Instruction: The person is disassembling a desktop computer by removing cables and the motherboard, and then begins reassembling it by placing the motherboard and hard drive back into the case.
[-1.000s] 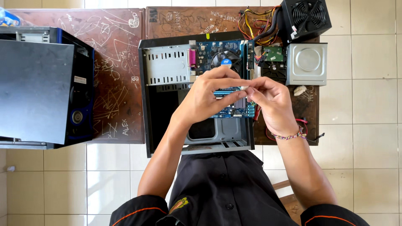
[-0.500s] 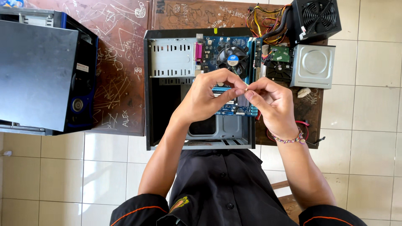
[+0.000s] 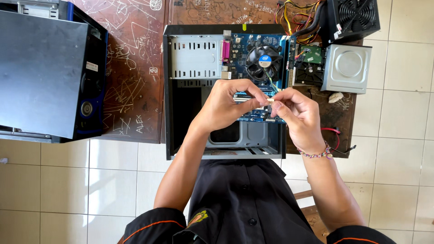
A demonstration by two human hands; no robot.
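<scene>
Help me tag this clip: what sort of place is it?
Probably a school computer-repair classroom: a graffiti-scratched wooden desk, an open computer case with its motherboard exposed, and a loose power supply.

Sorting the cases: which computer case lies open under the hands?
The black case at centre, its blue motherboard exposed; the left case is closed.

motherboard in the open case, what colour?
Blue. The motherboard shows best in the head view, above both hands.
</scene>
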